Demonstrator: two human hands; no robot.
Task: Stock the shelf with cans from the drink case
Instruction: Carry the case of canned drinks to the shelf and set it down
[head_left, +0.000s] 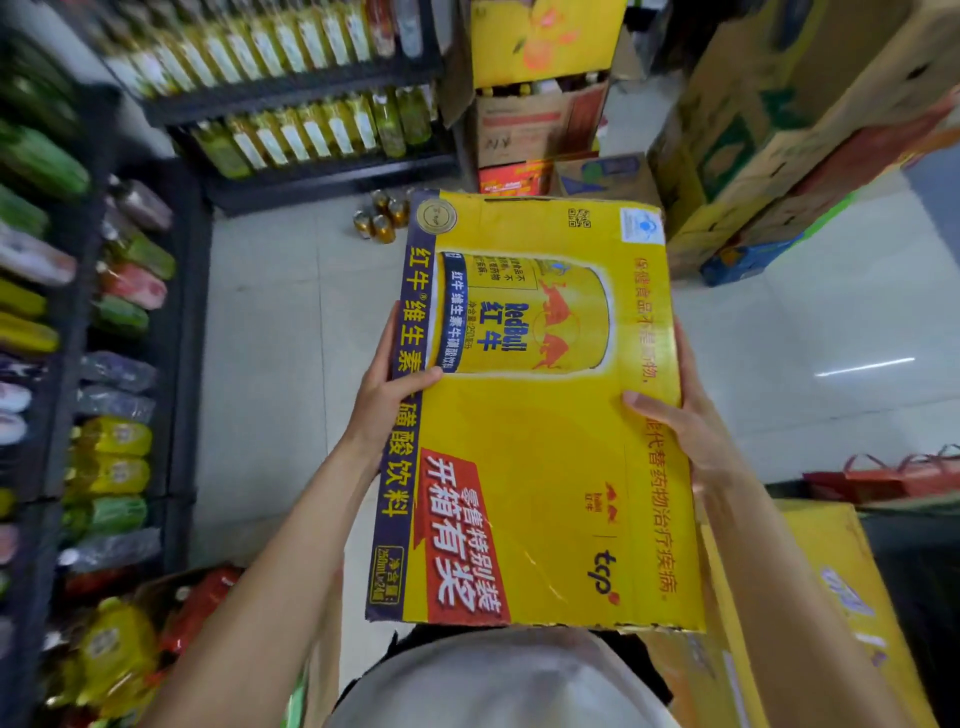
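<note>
Drink case (535, 415), yellow cardboard printed with a large can and a dark blue band along its left edge, held in the air in front of the person, above a pale tiled floor (270, 338). Its long axis runs from the person's body away toward the far boxes; the broad printed face is turned up toward the camera, and the near end sits just above a pale garment at the bottom of the view. The case is closed, so its contents are hidden.

Left hand (387, 400) grips the left long edge about midway along, thumb laid over the top face beside the printed can, the other fingers hidden beneath. Right hand (685, 415) holds the opposite long edge at much the same level, thumb on the top face and fingers wrapped down the side. The case thus lies between the two hands, carried by both.

Loose cans (382, 218), gold-coloured, stand in a small cluster on the floor just beyond the far left corner of the case. Dark shelves (311, 88) at upper left carry rows of yellow-green bottles; a second rack (67, 322) along the left edge holds bottles in green, red, yellow and grey, blurred. Stacked cartons (535, 104) rise beyond the case, with more brown and yellow boxes at upper right. Another yellow carton (831, 597) lies at lower right, closed, partly under the right forearm.
</note>
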